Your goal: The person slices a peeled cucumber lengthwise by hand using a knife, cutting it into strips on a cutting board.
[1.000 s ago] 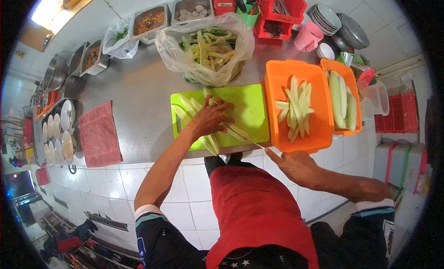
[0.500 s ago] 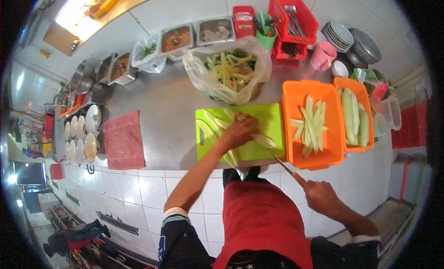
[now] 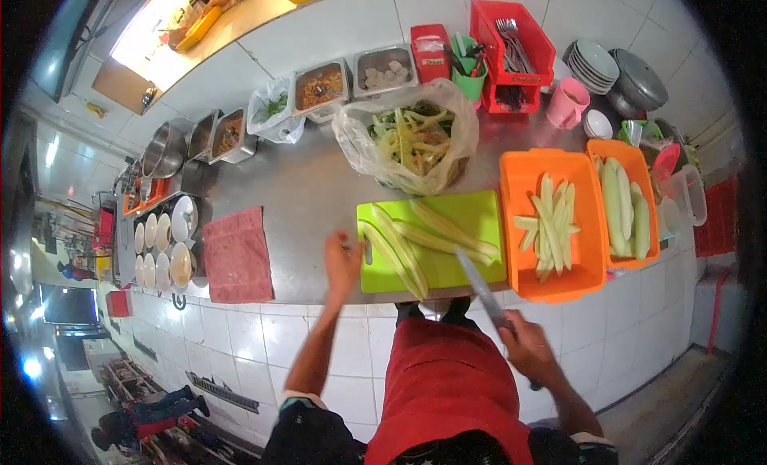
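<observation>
Pale green vegetable pieces [image 3: 431, 240] lie on the lime board [image 3: 471, 213], centre of the frame. Lower right of centre, the right hand [image 3: 525, 347] grips a knife [image 3: 478, 284] in its fingers. The left hand [image 3: 342, 264] is near the board's left edge; whether its fingers are open, I cannot tell.

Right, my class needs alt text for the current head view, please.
A person's right hand holds a knife, its tip over a green cutting board bearing long pale vegetable pieces. The left hand is beside the board's left edge; an orange tub stands right.
</observation>
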`<state>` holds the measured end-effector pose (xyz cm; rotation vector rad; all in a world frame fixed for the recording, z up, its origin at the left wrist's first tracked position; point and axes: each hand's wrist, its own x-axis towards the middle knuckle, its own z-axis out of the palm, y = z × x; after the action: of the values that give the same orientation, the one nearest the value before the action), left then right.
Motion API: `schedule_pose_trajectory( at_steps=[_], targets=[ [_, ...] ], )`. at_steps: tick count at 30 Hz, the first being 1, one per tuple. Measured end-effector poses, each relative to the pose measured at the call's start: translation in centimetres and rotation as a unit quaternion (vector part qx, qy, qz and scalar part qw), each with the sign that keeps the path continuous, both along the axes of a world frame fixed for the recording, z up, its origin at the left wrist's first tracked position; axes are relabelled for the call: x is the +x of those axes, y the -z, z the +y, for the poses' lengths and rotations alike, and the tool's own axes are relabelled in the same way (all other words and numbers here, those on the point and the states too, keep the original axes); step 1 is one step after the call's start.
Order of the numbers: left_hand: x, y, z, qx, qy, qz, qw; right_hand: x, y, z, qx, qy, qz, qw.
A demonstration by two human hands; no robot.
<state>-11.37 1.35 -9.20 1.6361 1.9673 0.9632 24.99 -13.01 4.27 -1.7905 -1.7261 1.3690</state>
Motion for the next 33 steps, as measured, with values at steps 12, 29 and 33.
schedule_pose_trajectory(
  at_steps=[12, 29, 33],
  targets=[
    [5.3, 1.7, -1.9, -0.039, -0.018, -0.011, 0.999, -13.6, 10.6, 5.9, 0.119, 0.003, 0.015, 0.993],
    [3.0, 1.2, 0.5, -0.009, 0.085, -0.017, 0.996, -16.8, 9.6, 5.4, 0.127, 0.055, -0.064, 0.988],
    [3.3, 0.6, 1.1, -0.026, 0.063, -0.025, 0.997, -16.2, 9.7, 6.3, 0.188, 0.043, -0.066, 0.979]
  ],
)
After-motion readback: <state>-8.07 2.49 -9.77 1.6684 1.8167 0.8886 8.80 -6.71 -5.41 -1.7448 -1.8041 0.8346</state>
